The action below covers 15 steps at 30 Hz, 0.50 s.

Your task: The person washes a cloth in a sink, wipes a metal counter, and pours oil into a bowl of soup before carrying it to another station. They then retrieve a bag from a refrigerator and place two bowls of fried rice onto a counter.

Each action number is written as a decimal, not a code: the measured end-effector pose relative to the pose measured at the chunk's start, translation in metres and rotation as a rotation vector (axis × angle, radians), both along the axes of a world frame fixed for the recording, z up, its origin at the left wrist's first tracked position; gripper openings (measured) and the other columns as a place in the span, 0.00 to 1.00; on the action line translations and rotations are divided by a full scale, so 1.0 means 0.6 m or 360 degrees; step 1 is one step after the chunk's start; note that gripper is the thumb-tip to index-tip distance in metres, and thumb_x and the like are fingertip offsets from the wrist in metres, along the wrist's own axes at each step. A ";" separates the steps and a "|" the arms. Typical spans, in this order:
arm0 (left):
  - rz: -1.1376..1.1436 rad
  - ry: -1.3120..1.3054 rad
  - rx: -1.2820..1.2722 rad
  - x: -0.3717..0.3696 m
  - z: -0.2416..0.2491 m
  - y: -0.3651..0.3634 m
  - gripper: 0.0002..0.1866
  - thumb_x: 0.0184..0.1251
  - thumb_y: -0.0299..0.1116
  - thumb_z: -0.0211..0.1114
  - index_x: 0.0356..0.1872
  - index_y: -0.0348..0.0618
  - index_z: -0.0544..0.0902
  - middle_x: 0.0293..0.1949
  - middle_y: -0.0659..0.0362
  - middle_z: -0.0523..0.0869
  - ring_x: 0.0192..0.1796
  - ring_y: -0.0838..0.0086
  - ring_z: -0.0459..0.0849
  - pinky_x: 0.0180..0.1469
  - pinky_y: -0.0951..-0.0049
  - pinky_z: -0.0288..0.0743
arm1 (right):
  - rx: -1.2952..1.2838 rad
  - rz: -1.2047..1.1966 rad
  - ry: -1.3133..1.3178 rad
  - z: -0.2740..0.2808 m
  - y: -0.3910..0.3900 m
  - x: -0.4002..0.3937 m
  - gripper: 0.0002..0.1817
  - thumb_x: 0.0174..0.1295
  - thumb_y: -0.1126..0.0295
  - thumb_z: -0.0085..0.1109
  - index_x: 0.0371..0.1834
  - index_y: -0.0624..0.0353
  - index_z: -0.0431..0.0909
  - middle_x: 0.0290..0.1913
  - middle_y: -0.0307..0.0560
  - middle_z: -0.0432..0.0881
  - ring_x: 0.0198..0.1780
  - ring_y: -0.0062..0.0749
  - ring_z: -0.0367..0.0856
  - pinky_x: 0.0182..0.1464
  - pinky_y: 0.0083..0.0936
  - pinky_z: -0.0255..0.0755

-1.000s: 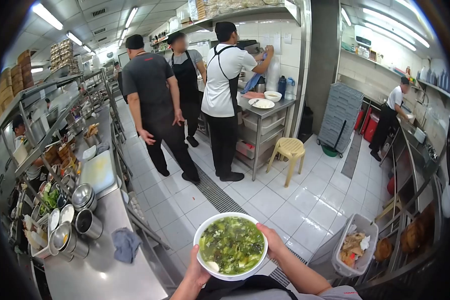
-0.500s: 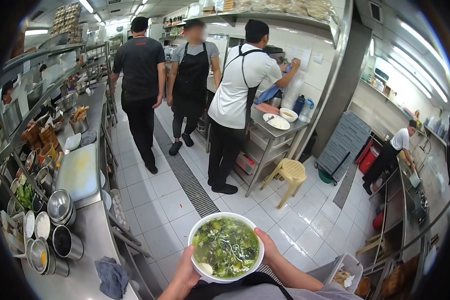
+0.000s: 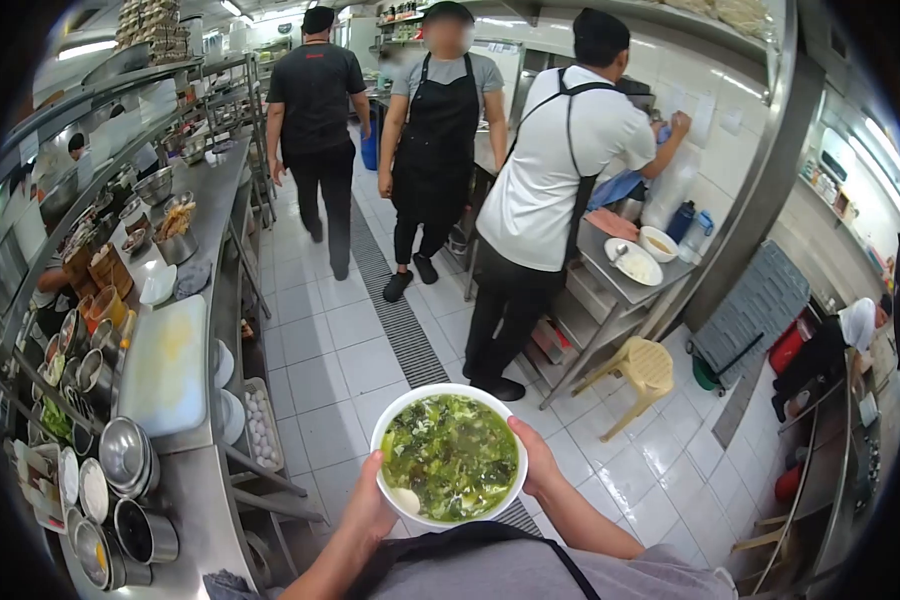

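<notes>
A white bowl (image 3: 398,412) full of green leafy soup sits between both my hands, low in the middle of the view. My left hand (image 3: 367,508) grips its left rim and my right hand (image 3: 536,462) cups its right side. The bowl is held level above a white tiled floor (image 3: 320,375). I stand in a kitchen aisle beside a steel counter (image 3: 195,470) on my left.
Three people stand ahead in the aisle: one in black (image 3: 320,110) walking away, one in a black apron (image 3: 438,130), one in a white shirt (image 3: 550,190) at a steel table (image 3: 620,285). A floor drain grate (image 3: 395,310), a yellow stool (image 3: 642,368) and metal bowls (image 3: 125,455) are near.
The view has swung left and forward along the aisle. The person in black has walked farther away. The bowl stays in both hands.
</notes>
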<state>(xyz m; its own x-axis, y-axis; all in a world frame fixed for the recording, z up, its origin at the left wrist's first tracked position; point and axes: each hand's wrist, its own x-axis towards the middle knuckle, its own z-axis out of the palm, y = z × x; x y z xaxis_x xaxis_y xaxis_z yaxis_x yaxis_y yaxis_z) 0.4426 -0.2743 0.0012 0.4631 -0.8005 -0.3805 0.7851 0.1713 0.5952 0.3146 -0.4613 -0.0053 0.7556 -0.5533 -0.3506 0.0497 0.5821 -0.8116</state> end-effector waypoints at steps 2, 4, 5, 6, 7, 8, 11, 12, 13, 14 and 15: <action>0.0055 -0.0037 -0.0042 0.049 0.006 -0.036 0.26 0.65 0.47 0.40 0.58 0.40 0.60 0.56 0.51 0.68 0.57 0.62 0.68 0.59 0.60 0.60 | 0.0035 0.0074 -0.0036 0.001 -0.047 0.061 0.24 0.61 0.54 0.43 0.47 0.66 0.69 0.42 0.53 0.77 0.40 0.33 0.77 0.43 0.29 0.73; 0.0102 -0.0033 -0.0060 0.105 0.006 -0.076 0.25 0.65 0.47 0.41 0.57 0.42 0.61 0.55 0.51 0.69 0.56 0.62 0.68 0.58 0.60 0.62 | 0.0018 0.0125 -0.0102 0.002 -0.090 0.128 0.24 0.61 0.55 0.43 0.47 0.67 0.69 0.42 0.53 0.77 0.40 0.33 0.78 0.43 0.29 0.73; 0.0137 -0.0018 -0.0075 0.135 -0.002 -0.097 0.25 0.65 0.47 0.42 0.57 0.42 0.61 0.55 0.51 0.69 0.56 0.63 0.68 0.58 0.61 0.62 | 0.0047 0.0147 -0.0087 -0.001 -0.114 0.161 0.24 0.61 0.55 0.42 0.48 0.67 0.69 0.42 0.53 0.77 0.40 0.34 0.78 0.43 0.29 0.73; 0.0171 -0.0005 -0.0093 0.166 -0.005 -0.116 0.24 0.65 0.47 0.42 0.57 0.42 0.61 0.54 0.52 0.69 0.56 0.63 0.68 0.58 0.61 0.62 | -0.0025 0.0155 -0.0034 0.015 -0.131 0.191 0.24 0.61 0.55 0.42 0.49 0.67 0.68 0.43 0.54 0.77 0.41 0.35 0.78 0.44 0.30 0.73; 0.0172 -0.0040 -0.0125 0.198 -0.004 -0.135 0.25 0.64 0.47 0.44 0.57 0.43 0.61 0.55 0.53 0.69 0.56 0.65 0.68 0.58 0.62 0.62 | -0.0013 0.0176 -0.0047 0.008 -0.155 0.226 0.25 0.61 0.55 0.42 0.49 0.67 0.69 0.43 0.54 0.77 0.41 0.35 0.77 0.44 0.30 0.72; 0.0193 -0.0035 -0.0121 0.230 -0.003 -0.152 0.25 0.64 0.47 0.44 0.57 0.43 0.61 0.55 0.53 0.69 0.56 0.65 0.68 0.58 0.62 0.62 | -0.0001 0.0192 -0.0059 -0.002 -0.176 0.260 0.25 0.61 0.55 0.42 0.49 0.67 0.69 0.43 0.54 0.77 0.42 0.35 0.77 0.45 0.30 0.72; 0.0131 -0.0015 -0.0174 0.342 -0.001 -0.213 0.26 0.63 0.48 0.46 0.57 0.43 0.61 0.55 0.54 0.69 0.57 0.65 0.68 0.59 0.63 0.62 | -0.0051 0.0119 -0.0131 -0.010 -0.236 0.372 0.25 0.61 0.55 0.42 0.48 0.67 0.69 0.42 0.53 0.77 0.41 0.35 0.77 0.45 0.29 0.72; 0.0163 -0.0047 -0.0127 0.382 -0.007 -0.236 0.27 0.63 0.49 0.48 0.57 0.43 0.62 0.54 0.53 0.70 0.56 0.65 0.69 0.58 0.62 0.62 | 0.0027 0.0139 -0.0142 -0.017 -0.260 0.406 0.24 0.61 0.55 0.42 0.48 0.67 0.69 0.42 0.53 0.77 0.41 0.35 0.77 0.45 0.30 0.72; 0.0134 -0.0043 -0.0122 0.418 -0.016 -0.254 0.28 0.62 0.50 0.48 0.57 0.43 0.62 0.54 0.53 0.70 0.56 0.65 0.69 0.58 0.62 0.62 | 0.0055 0.0111 -0.0155 -0.016 -0.274 0.437 0.24 0.61 0.55 0.42 0.48 0.66 0.69 0.42 0.53 0.77 0.41 0.35 0.77 0.45 0.30 0.72; 0.0106 -0.0061 -0.0142 0.462 -0.016 -0.278 0.29 0.61 0.51 0.49 0.57 0.43 0.62 0.54 0.53 0.70 0.56 0.65 0.69 0.58 0.61 0.63 | 0.0060 0.0086 -0.0189 -0.007 -0.293 0.475 0.24 0.61 0.55 0.42 0.48 0.66 0.70 0.42 0.53 0.77 0.41 0.35 0.77 0.45 0.30 0.72; 0.0103 -0.0054 -0.0146 0.501 -0.009 -0.298 0.29 0.61 0.51 0.49 0.57 0.43 0.62 0.54 0.53 0.70 0.56 0.65 0.69 0.58 0.61 0.63 | 0.0012 0.0014 -0.0204 -0.008 -0.308 0.507 0.23 0.61 0.55 0.43 0.47 0.65 0.70 0.42 0.53 0.77 0.41 0.35 0.77 0.44 0.30 0.72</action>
<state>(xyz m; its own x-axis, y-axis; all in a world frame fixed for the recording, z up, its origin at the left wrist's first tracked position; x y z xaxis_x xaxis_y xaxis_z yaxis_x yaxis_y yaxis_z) 0.7435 -0.4532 -0.0040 0.5261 -0.7995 -0.2900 0.7503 0.2759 0.6007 0.6190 -0.6462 -0.0098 0.7995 -0.5439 -0.2550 0.1475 0.5893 -0.7944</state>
